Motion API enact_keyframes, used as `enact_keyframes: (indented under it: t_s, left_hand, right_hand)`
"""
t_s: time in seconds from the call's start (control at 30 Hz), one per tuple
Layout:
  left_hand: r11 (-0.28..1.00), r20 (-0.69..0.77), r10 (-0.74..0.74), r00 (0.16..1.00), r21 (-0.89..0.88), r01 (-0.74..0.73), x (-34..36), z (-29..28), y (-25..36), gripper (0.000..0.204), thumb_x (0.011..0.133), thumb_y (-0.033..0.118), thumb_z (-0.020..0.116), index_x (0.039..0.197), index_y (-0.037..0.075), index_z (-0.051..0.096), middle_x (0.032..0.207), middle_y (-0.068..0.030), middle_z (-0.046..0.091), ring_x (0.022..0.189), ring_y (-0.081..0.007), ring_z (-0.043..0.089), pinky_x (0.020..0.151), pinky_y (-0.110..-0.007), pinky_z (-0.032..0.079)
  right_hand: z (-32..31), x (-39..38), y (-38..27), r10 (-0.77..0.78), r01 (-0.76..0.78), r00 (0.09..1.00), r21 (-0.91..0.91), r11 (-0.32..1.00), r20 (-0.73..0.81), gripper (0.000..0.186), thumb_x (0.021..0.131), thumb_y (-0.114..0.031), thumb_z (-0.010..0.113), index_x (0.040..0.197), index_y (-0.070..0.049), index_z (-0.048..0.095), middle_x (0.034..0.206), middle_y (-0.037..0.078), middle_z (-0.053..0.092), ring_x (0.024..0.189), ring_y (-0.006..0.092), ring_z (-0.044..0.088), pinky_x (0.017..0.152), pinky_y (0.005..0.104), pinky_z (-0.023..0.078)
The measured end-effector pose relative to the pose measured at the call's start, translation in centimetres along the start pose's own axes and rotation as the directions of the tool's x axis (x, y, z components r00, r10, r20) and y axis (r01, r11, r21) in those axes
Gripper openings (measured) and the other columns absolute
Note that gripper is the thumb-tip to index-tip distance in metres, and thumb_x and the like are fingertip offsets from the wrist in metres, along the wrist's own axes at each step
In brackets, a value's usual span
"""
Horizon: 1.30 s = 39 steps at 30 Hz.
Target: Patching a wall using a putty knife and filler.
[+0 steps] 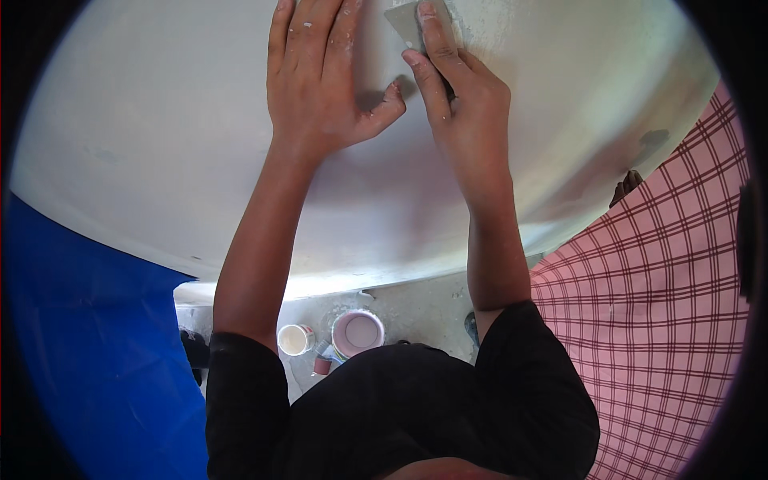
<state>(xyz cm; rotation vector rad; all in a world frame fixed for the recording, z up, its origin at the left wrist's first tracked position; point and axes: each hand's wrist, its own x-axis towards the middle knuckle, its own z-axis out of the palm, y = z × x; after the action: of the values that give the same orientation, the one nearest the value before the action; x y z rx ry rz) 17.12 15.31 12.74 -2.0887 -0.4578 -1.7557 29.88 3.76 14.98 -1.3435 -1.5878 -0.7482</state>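
Note:
My left hand (320,84) lies flat against a large, pale, smoothly curved surface (160,120), its fingers stretched upward and its thumb held out to the side. White specks cling to the skin. To its right, my right hand (468,88) grips a flat grey putty scraper (404,24) between thumb and fingers, the blade near the surface at the top edge of the view. Around the blade the surface carries a rougher whitish patch (480,24). How firmly the blade touches there I cannot tell.
On the floor below stand a small white tub (296,340) and a pinkish bucket (358,332), with a reddish-brown-ended tool (322,366) beside them. Blue sheeting (88,336) hangs at the left, pink checked cloth (648,312) at the right. A dark shape (628,188) shows by the cloth's edge.

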Motion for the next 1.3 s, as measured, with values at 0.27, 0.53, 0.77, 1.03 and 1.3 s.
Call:
enact_keyframes:
  t_s: [0.27, 0.53, 0.77, 1.03, 1.3]
  left_hand:
    - [0.992, -0.019, -0.066, 0.998, -0.113, 0.063, -1.5, -1.0, -1.4, 0.092, 0.088, 0.057, 0.066, 0.152, -0.004, 0.041, 0.155, -0.0243, 0.044, 0.15, -0.0387, 0.038, 0.123, -0.059, 0.024]
    - [0.99, -0.042, -0.063, 0.997, -0.132, 0.057, -0.9, -0.8, -2.0, 0.091, 0.085, 0.05, 0.069, 0.152, -0.004, 0.04, 0.155, -0.0245, 0.044, 0.149, -0.0393, 0.039, 0.123, -0.059, 0.024]
    - [0.998, -0.076, -0.003, 0.997, -0.066, -0.003, -0.6, -1.1, -2.4, 0.091, 0.084, 0.048, 0.07, 0.152, -0.004, 0.04, 0.155, -0.025, 0.044, 0.149, -0.0399, 0.039, 0.123, -0.059, 0.025]
    - [0.995, -0.095, -0.007, 0.995, -0.099, -0.002, -0.9, -1.1, -3.3, 0.091, 0.084, 0.05, 0.07, 0.152, -0.003, 0.039, 0.155, -0.025, 0.044, 0.149, -0.04, 0.039, 0.123, -0.059, 0.025]
    - [0.986, -0.58, 0.133, 0.803, -0.002, -0.165, 0.0, 4.3, -6.3, 0.091, 0.084, 0.049, 0.069, 0.151, -0.004, 0.04, 0.154, -0.0252, 0.045, 0.149, -0.0399, 0.039, 0.123, -0.059, 0.025]
  right_hand:
    - [1.9, -0.6, -1.8, -0.008, 0.012, 0.999, 0.084, 0.996, -0.048, 0.04, 0.098, -0.012, 0.07, 0.137, -0.005, 0.066, 0.096, 0.017, 0.074, 0.067, 0.0204, 0.063, 0.067, 0.0329, 0.054]
    - [1.7, 0.2, -3.2, 0.11, -0.11, 0.994, 0.023, 0.994, 0.011, 0.04, 0.098, -0.012, 0.07, 0.138, -0.008, 0.066, 0.086, 0.015, 0.07, 0.066, 0.0198, 0.061, 0.066, 0.0317, 0.052]
    - [2.0, 0.4, -2.9, 0.115, -0.114, 0.993, 0.087, 0.99, -0.004, 0.04, 0.098, -0.012, 0.071, 0.138, -0.009, 0.066, 0.083, 0.015, 0.069, 0.063, 0.0187, 0.058, 0.064, 0.0326, 0.051]
    - [1.6, 2.6, -4.6, 0.244, -0.263, 0.964, 0.252, 0.931, 0.104, 0.045, 0.101, -0.011, 0.065, 0.144, -0.001, 0.057, 0.076, 0.021, 0.064, 0.067, 0.0236, 0.066, 0.066, 0.0355, 0.055]
    - [2.5, 3.2, -4.9, 0.296, -0.318, 0.936, 0.098, 0.943, 0.192, 0.047, 0.101, -0.011, 0.065, 0.146, -0.002, 0.056, 0.08, 0.022, 0.065, 0.065, 0.0254, 0.066, 0.064, 0.0356, 0.055]
